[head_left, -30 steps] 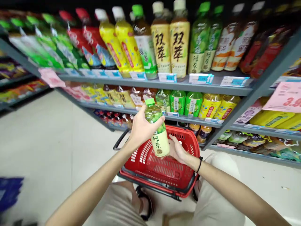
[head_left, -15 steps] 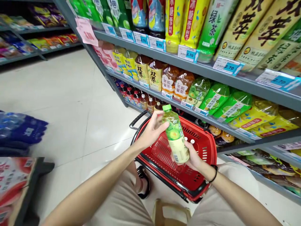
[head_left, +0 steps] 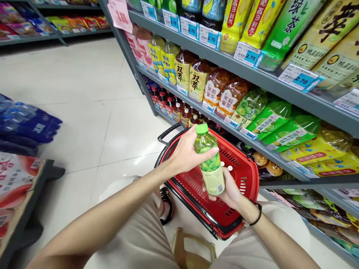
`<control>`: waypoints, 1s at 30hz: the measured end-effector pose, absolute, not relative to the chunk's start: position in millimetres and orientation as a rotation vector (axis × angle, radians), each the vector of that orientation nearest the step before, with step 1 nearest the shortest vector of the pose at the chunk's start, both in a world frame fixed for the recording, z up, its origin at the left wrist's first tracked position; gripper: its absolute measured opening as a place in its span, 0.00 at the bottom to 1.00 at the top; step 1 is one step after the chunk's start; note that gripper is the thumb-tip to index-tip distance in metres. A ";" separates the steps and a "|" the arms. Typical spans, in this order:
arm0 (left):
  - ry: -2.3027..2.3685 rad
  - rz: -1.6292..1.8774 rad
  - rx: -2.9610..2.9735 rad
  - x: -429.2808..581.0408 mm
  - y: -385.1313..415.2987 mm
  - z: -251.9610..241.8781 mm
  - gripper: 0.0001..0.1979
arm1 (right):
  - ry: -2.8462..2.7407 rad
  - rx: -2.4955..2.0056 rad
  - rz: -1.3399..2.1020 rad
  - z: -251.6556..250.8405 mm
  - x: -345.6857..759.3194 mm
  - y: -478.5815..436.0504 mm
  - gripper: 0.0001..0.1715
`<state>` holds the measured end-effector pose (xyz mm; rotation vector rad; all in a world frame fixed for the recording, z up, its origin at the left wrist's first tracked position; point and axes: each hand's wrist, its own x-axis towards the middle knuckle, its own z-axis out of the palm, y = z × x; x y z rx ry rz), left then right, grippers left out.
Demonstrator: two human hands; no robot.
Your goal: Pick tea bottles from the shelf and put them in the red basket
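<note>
Between my hands is a green tea bottle [head_left: 212, 173] with a bright green cap and a label showing green fruit, tilted slightly. My left hand [head_left: 187, 151] wraps round its upper part, the thumb lying across the front of the label. Lower down, my right hand [head_left: 228, 190] grips the base, with fingers partly hidden behind it. Beneath the bottle stands a red shopping basket [head_left: 193, 179] with slotted walls and a black handle; a few small white-topped items show at its far side.
A grey shelf [head_left: 179, 99] of drink bottles with price tags rises ahead and to the right. My legs flank the basket, above a beige stool [head_left: 179, 243]. Blue-wrapped bottle packs [head_left: 30, 121] and a loaded pallet [head_left: 39, 194] lie at left.
My left hand has moved from a light touch near the neck to a fuller wrap around the bottle. The bottle has turned, showing another side of its label. The view has shifted.
</note>
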<state>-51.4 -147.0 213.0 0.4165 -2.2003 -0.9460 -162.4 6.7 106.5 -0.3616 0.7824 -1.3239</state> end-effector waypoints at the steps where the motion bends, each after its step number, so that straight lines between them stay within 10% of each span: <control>1: -2.222 -0.856 0.436 -52.4 -147.3 213.2 0.21 | 0.848 -0.321 -1.384 107.6 -163.6 4.5 0.33; 10: -1.971 -1.610 0.337 -62.4 -139.6 193.0 0.23 | 0.830 -0.235 -1.287 101.5 -168.8 14.9 0.37; 30: -1.858 -1.644 0.367 -63.5 -137.8 199.5 0.23 | 0.960 -0.395 -1.431 109.7 -161.5 18.2 0.33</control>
